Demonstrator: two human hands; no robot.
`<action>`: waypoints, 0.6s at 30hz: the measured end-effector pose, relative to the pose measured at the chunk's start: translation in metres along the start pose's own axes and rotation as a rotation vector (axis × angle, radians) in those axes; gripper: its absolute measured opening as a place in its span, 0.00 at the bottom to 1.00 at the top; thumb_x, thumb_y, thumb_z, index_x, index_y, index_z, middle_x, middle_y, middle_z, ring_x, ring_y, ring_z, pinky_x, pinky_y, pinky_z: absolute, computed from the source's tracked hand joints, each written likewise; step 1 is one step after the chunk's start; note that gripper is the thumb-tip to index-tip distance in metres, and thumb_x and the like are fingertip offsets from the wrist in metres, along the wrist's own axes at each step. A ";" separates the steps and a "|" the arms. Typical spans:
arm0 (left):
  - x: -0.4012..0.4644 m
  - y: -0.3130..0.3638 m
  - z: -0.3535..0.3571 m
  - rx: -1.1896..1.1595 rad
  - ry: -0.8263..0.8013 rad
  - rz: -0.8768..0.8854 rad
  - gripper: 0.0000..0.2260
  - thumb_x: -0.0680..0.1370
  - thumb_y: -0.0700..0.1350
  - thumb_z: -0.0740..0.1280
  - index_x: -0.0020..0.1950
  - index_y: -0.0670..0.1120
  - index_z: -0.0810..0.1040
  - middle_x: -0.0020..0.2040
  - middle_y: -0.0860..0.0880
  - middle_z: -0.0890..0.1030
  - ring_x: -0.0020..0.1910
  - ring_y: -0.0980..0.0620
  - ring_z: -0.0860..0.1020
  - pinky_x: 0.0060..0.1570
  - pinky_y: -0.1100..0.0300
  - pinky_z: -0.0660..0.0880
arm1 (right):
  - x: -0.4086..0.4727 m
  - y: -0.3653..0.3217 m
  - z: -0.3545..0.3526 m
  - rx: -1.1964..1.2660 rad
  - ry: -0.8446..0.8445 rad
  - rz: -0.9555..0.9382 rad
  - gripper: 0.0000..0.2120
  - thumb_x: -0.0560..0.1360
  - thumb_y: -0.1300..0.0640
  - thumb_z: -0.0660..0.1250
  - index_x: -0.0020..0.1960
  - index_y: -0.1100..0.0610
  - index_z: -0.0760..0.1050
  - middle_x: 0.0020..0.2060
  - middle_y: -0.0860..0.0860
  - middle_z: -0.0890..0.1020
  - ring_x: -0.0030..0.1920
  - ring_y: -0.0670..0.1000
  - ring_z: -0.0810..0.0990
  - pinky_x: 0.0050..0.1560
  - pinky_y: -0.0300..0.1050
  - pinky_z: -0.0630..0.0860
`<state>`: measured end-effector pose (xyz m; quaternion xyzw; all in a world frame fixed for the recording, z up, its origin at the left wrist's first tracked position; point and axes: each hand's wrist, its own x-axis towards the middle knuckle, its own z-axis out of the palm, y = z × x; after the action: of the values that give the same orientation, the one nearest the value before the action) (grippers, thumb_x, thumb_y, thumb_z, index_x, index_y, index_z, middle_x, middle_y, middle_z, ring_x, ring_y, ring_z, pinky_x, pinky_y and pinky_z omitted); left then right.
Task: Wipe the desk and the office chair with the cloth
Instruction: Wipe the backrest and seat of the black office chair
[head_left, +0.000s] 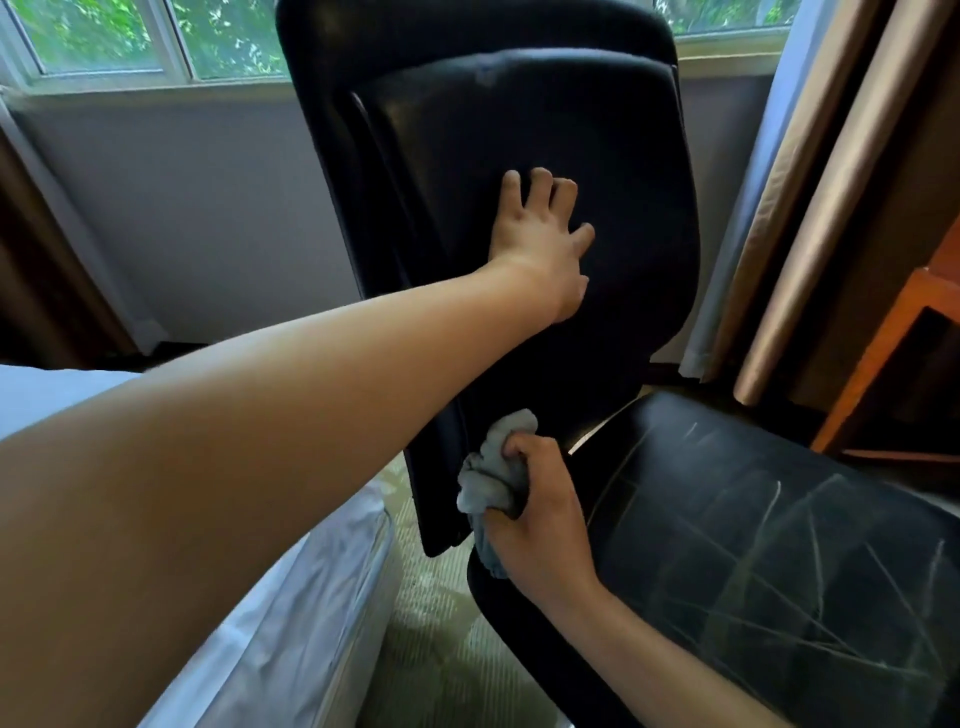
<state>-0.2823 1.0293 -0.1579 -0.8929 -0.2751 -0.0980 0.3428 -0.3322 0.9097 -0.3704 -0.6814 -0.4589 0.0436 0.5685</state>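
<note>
Fingers (540, 195) of left hand (540, 249) spread straight, pressed flat on the black office chair (519, 119) backrest. Cracked seat (779, 545) sits below and right of them. White bed (291, 597) lower left. Right hand (540, 519), below the left, has fingers clenched round a bunched grey cloth (493, 473), held against the backrest's lower edge.

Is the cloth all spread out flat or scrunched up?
Scrunched up. The grey cloth is bunched into a wad inside the right hand, whose fingers curl round it, beside the back edge of the chair seat.
</note>
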 end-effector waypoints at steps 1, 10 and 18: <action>-0.002 -0.004 -0.004 -0.031 -0.011 0.017 0.28 0.81 0.64 0.54 0.79 0.55 0.59 0.79 0.39 0.53 0.77 0.33 0.50 0.73 0.35 0.48 | -0.001 -0.002 -0.004 -0.045 -0.016 -0.031 0.24 0.67 0.60 0.70 0.57 0.44 0.67 0.52 0.42 0.73 0.53 0.50 0.75 0.49 0.52 0.76; -0.011 -0.052 -0.032 -0.468 0.121 0.222 0.17 0.81 0.55 0.60 0.67 0.53 0.75 0.70 0.51 0.70 0.68 0.46 0.69 0.55 0.48 0.77 | 0.060 -0.086 -0.026 -0.542 0.196 -0.752 0.16 0.73 0.59 0.72 0.61 0.51 0.82 0.60 0.51 0.81 0.55 0.58 0.78 0.54 0.52 0.77; -0.024 -0.082 -0.010 -0.521 0.192 0.307 0.12 0.79 0.50 0.62 0.59 0.52 0.79 0.65 0.52 0.75 0.70 0.49 0.68 0.56 0.49 0.77 | 0.035 -0.074 0.013 -0.998 -0.076 -0.815 0.08 0.64 0.64 0.73 0.41 0.56 0.80 0.44 0.53 0.79 0.49 0.60 0.75 0.49 0.52 0.77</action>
<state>-0.3480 1.0629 -0.1129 -0.9684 -0.0691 -0.1963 0.1375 -0.3619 0.9380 -0.2984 -0.6329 -0.6658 -0.3704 0.1374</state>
